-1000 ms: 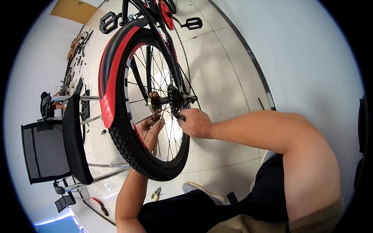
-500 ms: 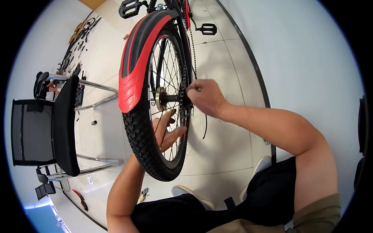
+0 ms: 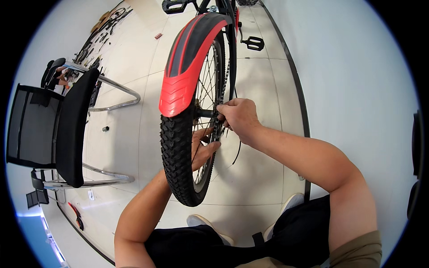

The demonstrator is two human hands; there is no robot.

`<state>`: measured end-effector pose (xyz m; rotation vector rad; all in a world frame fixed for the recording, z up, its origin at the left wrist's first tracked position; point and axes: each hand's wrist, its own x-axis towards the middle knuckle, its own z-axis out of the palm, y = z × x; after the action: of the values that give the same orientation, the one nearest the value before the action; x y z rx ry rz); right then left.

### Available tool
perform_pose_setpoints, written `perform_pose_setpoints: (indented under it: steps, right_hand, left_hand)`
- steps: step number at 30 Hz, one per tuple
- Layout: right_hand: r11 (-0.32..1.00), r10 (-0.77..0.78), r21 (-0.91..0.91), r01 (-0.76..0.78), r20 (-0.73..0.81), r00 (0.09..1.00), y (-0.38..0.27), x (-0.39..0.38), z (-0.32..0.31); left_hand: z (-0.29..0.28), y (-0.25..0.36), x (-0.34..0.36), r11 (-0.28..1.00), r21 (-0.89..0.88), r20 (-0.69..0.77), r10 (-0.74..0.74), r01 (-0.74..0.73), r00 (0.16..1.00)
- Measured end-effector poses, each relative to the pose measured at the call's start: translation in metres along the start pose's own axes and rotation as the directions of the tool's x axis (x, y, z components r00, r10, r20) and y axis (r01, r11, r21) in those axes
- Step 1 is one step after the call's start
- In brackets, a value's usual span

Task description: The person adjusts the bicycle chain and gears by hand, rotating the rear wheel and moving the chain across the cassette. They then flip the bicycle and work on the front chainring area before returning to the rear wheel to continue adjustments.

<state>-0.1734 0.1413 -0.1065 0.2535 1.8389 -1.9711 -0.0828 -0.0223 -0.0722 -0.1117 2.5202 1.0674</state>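
Note:
A bicycle's rear wheel (image 3: 178,165) with a knobby black tyre stands upright in front of me, under a red and black mudguard (image 3: 190,58). My left hand (image 3: 202,149) is seen through the spokes, its thumb and fingers apart and reaching toward the chain (image 3: 217,131) by the sprockets. At the right end of the wheel's hub (image 3: 205,113), my right hand (image 3: 239,115) pinches with thumb and forefinger. What lies between those fingertips is hidden. A thin black cable (image 3: 237,154) hangs below the right hand.
A black chair (image 3: 71,129) with chrome legs stands at the left. Loose bicycle parts (image 3: 96,47) lie along the far left wall, near another person's hand (image 3: 70,84). A small dark cylinder (image 3: 106,128) lies on the tiled floor. Pedals (image 3: 254,43) stick out farther ahead.
The wheel now appears farther right and more edge-on. My right hand's fingers have come from a curled fist to a pinch at the hub. My left hand stays among the spokes.

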Motion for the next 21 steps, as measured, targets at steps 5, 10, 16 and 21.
perform_pose_setpoints:
  steps: [5,10,16,21]
  right_hand:
    - [0.985,0.083,0.144,-0.097,0.1,0.991,-0.002,0.0,-0.004]
    - [1.0,0.008,0.018,-0.011,0.155,0.988,-0.003,0.006,-0.015]
    - [0.994,-0.074,-0.06,0.088,0.21,0.975,-0.003,0.007,-0.017]
    - [0.993,-0.106,-0.021,0.114,0.239,0.965,0.002,0.01,-0.018]
  left_hand:
    - [-0.008,0.013,-0.007,0.998,0.027,-0.004,-0.051,0.051,0.999]
    - [-0.004,0.003,-0.01,0.999,0.026,-0.078,0.028,-0.026,0.997]
    - [-0.005,-0.001,-0.004,1.0,-0.012,-0.008,-0.007,0.007,1.0]
    - [0.002,-0.014,-0.003,0.986,-0.051,-0.111,0.154,-0.16,0.982]
